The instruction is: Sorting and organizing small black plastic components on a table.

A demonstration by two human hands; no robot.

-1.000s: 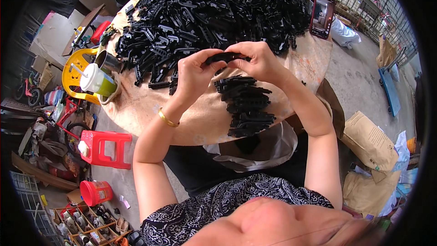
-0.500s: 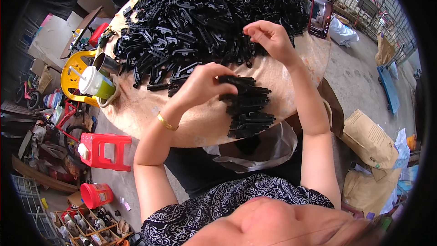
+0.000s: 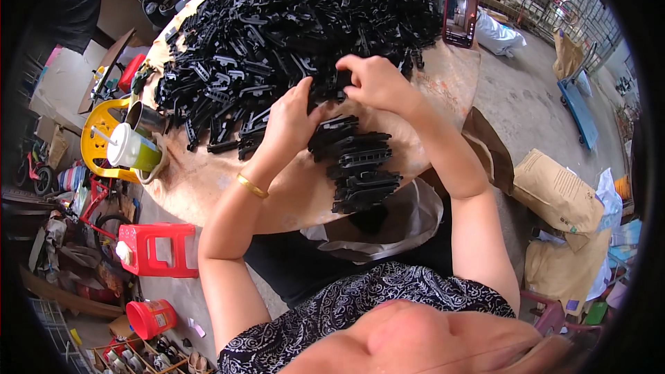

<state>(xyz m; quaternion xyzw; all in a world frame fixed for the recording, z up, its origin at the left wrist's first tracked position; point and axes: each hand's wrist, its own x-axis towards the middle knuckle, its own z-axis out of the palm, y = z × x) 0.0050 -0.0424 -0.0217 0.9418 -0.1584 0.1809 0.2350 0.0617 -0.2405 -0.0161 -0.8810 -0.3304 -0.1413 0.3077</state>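
A large heap of small black plastic parts covers the far side of the cloth-covered round table. My left hand is at the heap's near edge, its fingers stretched forward and the thumb apart, with nothing visible in it. Just to its right, my right hand has thumb and fingers curled around a black plastic part at the heap's edge; the dark heap behind blurs its outline. Nearer to me, a row of similar parts in stacked bundles lies by the table's front edge, below both hands.
An upright phone stands at the table's right edge. A lidded drink cup is at the left, beside a yellow chair. An open white bag lies below the front edge. A red stool and bucket stand left.
My left hand has moved forward, off the stacked bundles to the heap's edge, and its fingers have opened. My right hand has come down and left towards it. The whole view has shifted slightly.
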